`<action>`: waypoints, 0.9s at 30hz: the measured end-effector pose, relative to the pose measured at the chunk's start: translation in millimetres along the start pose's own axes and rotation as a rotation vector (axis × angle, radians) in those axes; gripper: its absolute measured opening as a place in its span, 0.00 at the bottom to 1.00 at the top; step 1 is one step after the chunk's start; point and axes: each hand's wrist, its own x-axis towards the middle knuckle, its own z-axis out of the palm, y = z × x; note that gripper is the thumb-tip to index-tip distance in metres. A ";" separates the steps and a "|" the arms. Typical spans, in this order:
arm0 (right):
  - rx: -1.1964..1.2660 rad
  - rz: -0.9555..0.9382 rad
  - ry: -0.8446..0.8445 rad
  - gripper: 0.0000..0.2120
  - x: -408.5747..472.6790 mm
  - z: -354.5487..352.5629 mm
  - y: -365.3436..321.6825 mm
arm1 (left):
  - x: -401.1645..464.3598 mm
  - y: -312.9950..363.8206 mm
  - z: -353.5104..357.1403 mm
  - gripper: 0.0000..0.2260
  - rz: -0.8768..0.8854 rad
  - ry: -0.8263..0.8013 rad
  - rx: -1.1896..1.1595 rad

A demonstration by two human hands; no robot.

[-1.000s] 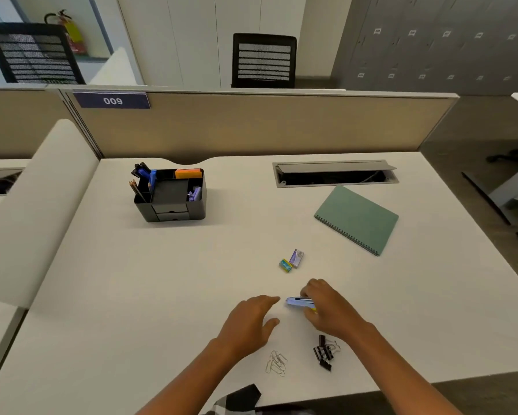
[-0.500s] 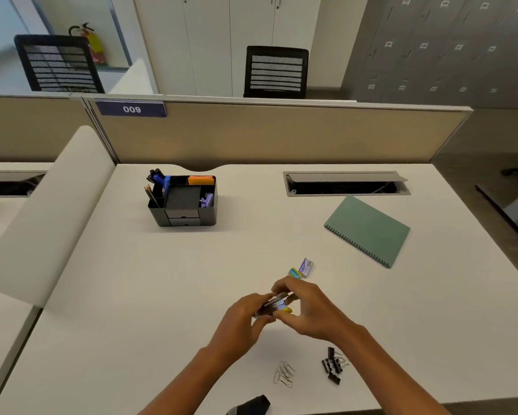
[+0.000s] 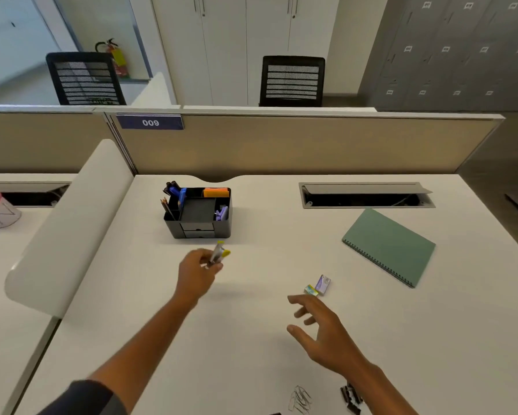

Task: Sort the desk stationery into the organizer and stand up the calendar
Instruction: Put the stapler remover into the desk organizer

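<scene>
A white counter (image 3: 251,339) fills the view, closed at the back by a beige partition (image 3: 281,142) with a blue label reading 009. Beyond it stand two black mesh chairs (image 3: 292,80), white cupboards and grey lockers. A grey cable hatch (image 3: 365,194) is set into the counter near the partition.

The black organizer (image 3: 198,212) sits toward the back left, holding pencils, blue pens, orange sticky notes and a purple clip. The left hand (image 3: 197,272) hangs just in front of it, its fingers curled round a small cutter (image 3: 218,253) with a grey body and yellow tip, tilted up toward the organizer. The right hand (image 3: 320,330) hovers over the counter with fingers spread and holding nothing, near two small boxes (image 3: 319,286). A green spiral notebook (image 3: 389,245) lies flat to the right. Paper clips (image 3: 299,399) and black binder clips (image 3: 350,398) lie at the near edge.
</scene>
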 end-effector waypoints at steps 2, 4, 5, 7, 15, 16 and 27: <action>0.006 0.013 -0.003 0.23 -7.0 5.9 8.3 | 32.4 9.7 -11.9 0.07 0.016 0.058 0.051; 0.009 0.036 -0.004 0.24 -12.0 11.5 17.0 | 65.6 19.6 -21.6 0.06 0.043 0.104 0.115; 0.010 0.051 -0.004 0.24 -14.2 13.3 21.0 | 80.4 24.6 -25.8 0.06 0.049 0.121 0.161; 0.008 0.080 -0.006 0.24 -17.3 15.7 28.3 | 104.9 33.9 -30.9 0.08 0.050 0.143 0.266; 0.003 0.166 -0.001 0.22 -17.3 19.3 47.3 | 163.1 49.8 -29.7 0.12 -0.017 0.083 0.582; 0.003 0.176 0.001 0.22 -17.2 18.7 49.2 | 165.9 50.3 -28.6 0.12 -0.028 0.080 0.600; 0.027 0.251 0.051 0.21 -3.2 10.8 67.5 | 185.1 44.2 -25.3 0.13 -0.033 0.102 0.636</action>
